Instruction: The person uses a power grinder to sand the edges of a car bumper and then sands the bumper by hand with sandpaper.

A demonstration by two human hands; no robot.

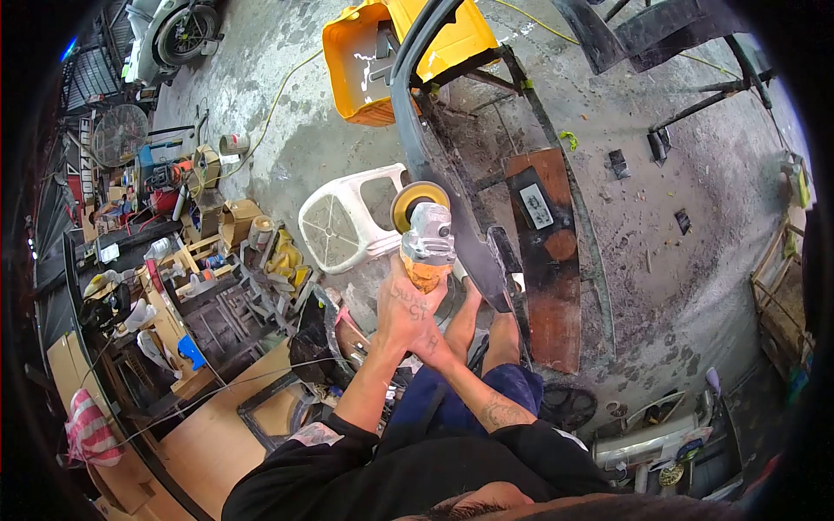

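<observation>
An angle grinder (428,243) with a worn silver head and orange body is in both my hands, pointing away from me. Its round tan disc (404,207) lies right beside the edge of a long dark curved panel (460,230), overlapping it in this view. My left hand (405,306) is wrapped round the orange body. Lower down, my right hand (427,344) closes on the rear of the grinder, its fingers mostly hidden behind the left. The panel rests along a dark metal stand (543,122).
A white plastic stool (334,224) lies left of the grinder. A yellow container (347,95) stands beyond. Under the stand is a brown board (556,334) with a sander-like white pad (536,207). Tools and boxes crowd the left; a yellow cord (276,108) crosses the floor.
</observation>
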